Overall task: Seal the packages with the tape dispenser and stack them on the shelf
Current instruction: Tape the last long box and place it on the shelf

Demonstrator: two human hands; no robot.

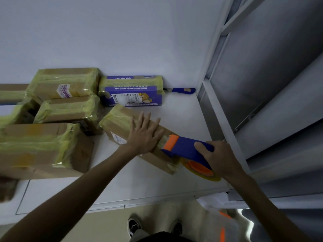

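A long brown cardboard package (pixel 120 126) wrapped in yellowish tape lies slantwise on the white table (pixel 181 116). My left hand (pixel 144 134) presses flat on its top with fingers spread. My right hand (pixel 221 158) grips the blue and orange tape dispenser (pixel 187 149), whose orange front edge touches the package's near end. The yellow tape roll (pixel 201 169) hangs below the dispenser. A grey metal shelf (pixel 262 84) stands at the right.
Several taped cardboard boxes (pixel 43 145) crowd the left of the table. A purple printed box (pixel 132 95) stands at the back against the wall, with a blue utility knife (pixel 181 90) beside it. My feet (pixel 134 226) show below the table edge.
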